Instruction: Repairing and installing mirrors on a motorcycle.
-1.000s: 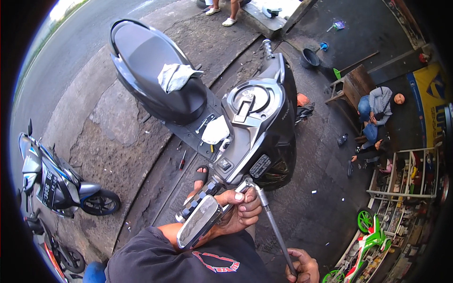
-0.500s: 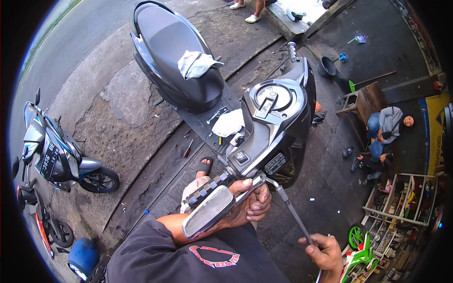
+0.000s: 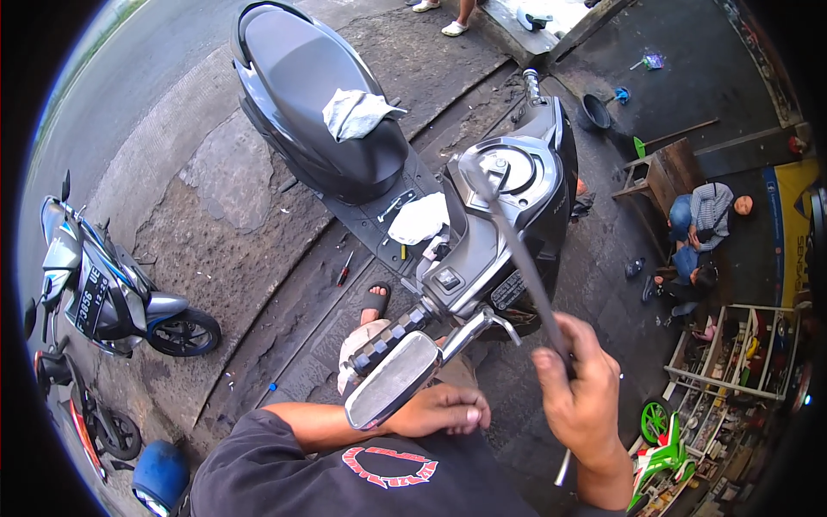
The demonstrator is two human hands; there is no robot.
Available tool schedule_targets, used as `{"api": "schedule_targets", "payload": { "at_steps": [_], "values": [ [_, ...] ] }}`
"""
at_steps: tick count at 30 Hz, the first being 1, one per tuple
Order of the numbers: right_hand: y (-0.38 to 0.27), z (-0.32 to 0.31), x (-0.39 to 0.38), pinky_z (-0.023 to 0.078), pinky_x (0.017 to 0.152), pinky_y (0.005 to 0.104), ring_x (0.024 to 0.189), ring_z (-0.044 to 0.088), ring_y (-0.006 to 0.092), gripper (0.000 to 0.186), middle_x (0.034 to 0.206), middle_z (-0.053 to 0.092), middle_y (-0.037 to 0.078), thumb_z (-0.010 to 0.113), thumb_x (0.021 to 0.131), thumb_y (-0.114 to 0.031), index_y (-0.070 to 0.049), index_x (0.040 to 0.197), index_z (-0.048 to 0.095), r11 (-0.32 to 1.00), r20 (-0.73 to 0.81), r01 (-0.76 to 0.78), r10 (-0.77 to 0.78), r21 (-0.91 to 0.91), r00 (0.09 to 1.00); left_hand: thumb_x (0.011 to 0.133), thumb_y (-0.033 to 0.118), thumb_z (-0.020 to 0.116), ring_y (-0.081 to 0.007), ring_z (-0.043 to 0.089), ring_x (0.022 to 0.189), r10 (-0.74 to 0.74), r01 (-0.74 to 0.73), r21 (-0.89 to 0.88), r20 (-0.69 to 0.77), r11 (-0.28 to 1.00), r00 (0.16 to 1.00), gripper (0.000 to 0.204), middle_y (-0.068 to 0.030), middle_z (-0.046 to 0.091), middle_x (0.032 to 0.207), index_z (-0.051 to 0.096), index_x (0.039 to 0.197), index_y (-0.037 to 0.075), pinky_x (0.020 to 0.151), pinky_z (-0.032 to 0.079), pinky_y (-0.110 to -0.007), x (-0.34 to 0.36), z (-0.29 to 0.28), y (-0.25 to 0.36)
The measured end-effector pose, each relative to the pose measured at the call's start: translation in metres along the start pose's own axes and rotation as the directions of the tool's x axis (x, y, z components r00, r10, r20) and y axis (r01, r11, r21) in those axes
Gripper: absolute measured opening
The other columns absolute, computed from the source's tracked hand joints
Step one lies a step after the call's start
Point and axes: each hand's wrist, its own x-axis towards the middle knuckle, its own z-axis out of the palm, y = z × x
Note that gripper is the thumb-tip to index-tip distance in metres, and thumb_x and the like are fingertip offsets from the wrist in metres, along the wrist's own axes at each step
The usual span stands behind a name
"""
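My right hand (image 3: 581, 388) is closed round a long grey socket wrench (image 3: 527, 263), its shaft angled up across the dashboard of the grey scooter (image 3: 508, 228). A thin bright bar shows below that fist. My left hand (image 3: 444, 409) is closed, with its thumb against the curled fingers. What it may hold is hidden. Beside it, the rear-view mirror (image 3: 394, 379) sits at the near handlebar grip (image 3: 398, 332). The brake lever (image 3: 508, 323) and mirror mount stand between my hands. On the footboard lies a white cloth (image 3: 419, 218); a pale rag (image 3: 357, 115) rests on the seat.
At left stand a parked motorcycle (image 3: 108, 293) and a blue drum (image 3: 161, 474). A screwdriver (image 3: 345, 270) lies on the ground. At right are two seated people near a wooden bench (image 3: 676, 183), a cluttered tool shelf (image 3: 732, 370) and a small green motorbike (image 3: 659, 452).
The socket wrench has come off the mirror mount and swung upward in my right hand, which has risen. My left hand has dropped away from the mount towards my chest.
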Motion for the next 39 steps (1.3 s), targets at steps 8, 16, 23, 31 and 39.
{"api": "schedule_targets", "payload": {
  "at_steps": [8,16,23,31,39],
  "values": [
    [-0.007,0.032,0.021,0.042,0.053,0.0242,0.056,0.052,0.0080,0.014,0.065,0.061,0.005,0.072,0.084,-0.002,0.004,0.095,0.068,0.989,-0.092,0.134,-0.129,0.061,0.987,0.098,0.033,0.058,-0.0203,0.057,0.116,-0.057,0.071,0.363,-0.049,0.929,0.997,0.049,-0.0113,0.061,0.128,0.054,0.130,-0.003,0.103,0.041,-0.034,-0.096,-0.065,0.013],
    [-0.006,0.018,0.000,0.041,0.052,0.0228,0.057,0.054,0.0065,0.011,0.067,0.062,0.006,0.072,0.083,0.001,0.004,0.093,0.069,0.994,-0.314,0.080,-0.053,0.075,0.948,0.090,0.055,0.057,-0.0285,0.058,0.117,-0.227,0.106,-0.418,-0.252,0.902,0.941,0.072,-0.0239,0.059,0.122,0.051,0.127,-0.006,0.100,0.047,-0.040,-0.062,-0.122,0.036],
    [0.061,0.014,-0.066,0.037,0.051,0.0179,0.057,0.053,0.0050,0.014,0.072,0.063,0.004,0.068,0.087,-0.005,0.002,0.099,0.067,0.894,-0.551,-0.148,0.383,0.423,0.742,0.086,0.048,0.066,-0.0368,0.052,0.127,-0.300,0.336,-0.300,0.162,0.893,0.940,0.089,-0.0356,0.049,0.134,0.034,0.138,-0.016,0.107,0.042,-0.044,-0.017,-0.115,0.067],
    [0.199,0.088,-0.152,0.042,0.058,0.0201,0.064,0.053,0.0064,0.010,0.077,0.060,0.001,0.063,0.092,-0.006,0.002,0.097,0.065,0.743,-0.600,-0.426,0.669,0.517,0.438,0.086,0.031,0.070,-0.0410,0.051,0.127,-0.375,0.371,-0.343,0.058,0.863,0.925,0.076,-0.0361,0.050,0.132,0.037,0.138,-0.012,0.107,0.042,-0.047,-0.009,-0.108,0.079],
    [0.268,0.217,-0.234,0.042,0.055,0.0253,0.059,0.054,0.0084,0.010,0.066,0.059,0.000,0.065,0.089,-0.009,-0.001,0.085,0.066,0.568,-0.432,-0.624,0.820,0.536,0.375,0.082,0.031,0.074,-0.0352,0.057,0.123,-0.446,0.420,-0.302,-0.021,0.856,0.895,0.072,-0.0291,0.057,0.127,0.045,0.133,-0.011,0.105,0.045,-0.044,-0.011,-0.105,0.078]
  ]
}}
